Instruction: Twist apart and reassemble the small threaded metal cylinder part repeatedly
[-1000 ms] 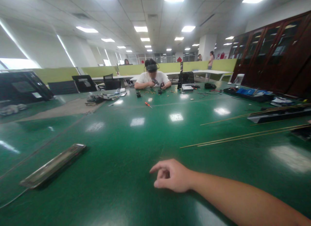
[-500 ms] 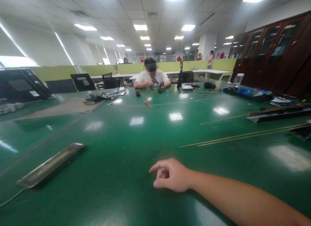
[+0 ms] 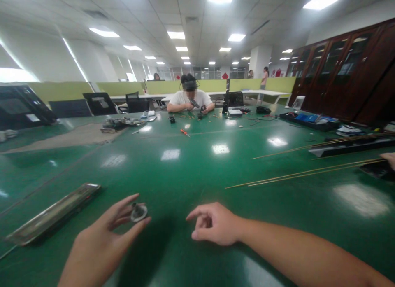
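My left hand (image 3: 108, 231) is raised above the table at the lower left. Its thumb and fingers are closed round a small round metal part (image 3: 139, 213) with a pale rim and a dark stub at its centre. My right hand (image 3: 217, 225) rests on the green table (image 3: 197, 171) with nothing in it. Its index finger points left, the other fingers curl loosely and the thumb stands apart. A gap of bare table lies between the two hands.
A long, narrow metal-framed panel (image 3: 55, 213) with a cable lies at the left. Thin brass-coloured rods (image 3: 296, 175) reach in from the right, near another person's hand (image 3: 389, 158). Across the table a co-worker (image 3: 190, 98) holds a tool; a red screwdriver (image 3: 184, 132) lies in front.
My left hand has come into view from the lower left, carrying the small round metal part. My right hand keeps its pose. Another person's hand shows more at the right edge.
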Motion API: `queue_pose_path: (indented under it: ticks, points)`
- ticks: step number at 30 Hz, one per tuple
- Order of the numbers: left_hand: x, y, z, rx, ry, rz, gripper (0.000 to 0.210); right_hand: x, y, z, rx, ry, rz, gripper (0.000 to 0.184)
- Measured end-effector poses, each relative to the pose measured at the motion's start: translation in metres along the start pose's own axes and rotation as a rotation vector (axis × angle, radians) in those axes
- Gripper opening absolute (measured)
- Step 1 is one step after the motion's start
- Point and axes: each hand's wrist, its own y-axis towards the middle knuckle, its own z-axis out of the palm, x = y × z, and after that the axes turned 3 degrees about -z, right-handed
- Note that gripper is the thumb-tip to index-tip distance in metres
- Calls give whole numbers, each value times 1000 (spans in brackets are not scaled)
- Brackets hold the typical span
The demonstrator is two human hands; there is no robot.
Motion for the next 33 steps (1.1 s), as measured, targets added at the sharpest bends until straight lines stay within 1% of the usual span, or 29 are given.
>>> queue_pose_path:
  ticks: [2,4,7,9,10,13,16,18,20,23,26,33]
  points:
    - [-19,10,17,121,-102,32,67,0,0,1,-12,11,3,44]
    - [-35,15,34,187,-167,118,56,-2,0,2,-59,30,10,40]
    - [-45,11,52,205,-162,266,33,-7,3,3,-239,32,-4,30]
    - [-42,6,59,199,-154,351,27,-12,4,3,-337,-4,-24,32]
    - [-39,3,62,203,-158,387,25,-13,4,2,-353,-28,-33,35]
    - [-29,-6,68,266,-194,461,22,-14,3,3,-314,-111,-52,39]
    - [-23,-11,73,329,-228,466,30,-10,-1,3,-315,-172,-54,39]
    - [-21,-12,75,323,-233,437,38,-7,-3,3,-300,-225,-63,36]
    - [-21,-12,77,309,-236,412,41,-4,-4,3,-295,-288,-91,35]
    - [-23,-12,76,330,-266,407,29,-1,-5,3,-285,-343,-112,34]
    - [-25,-12,74,353,-318,424,18,0,-7,3,-269,-383,-122,28]
    - [-26,-14,76,362,-349,482,20,5,-8,2,-232,-445,-141,15]
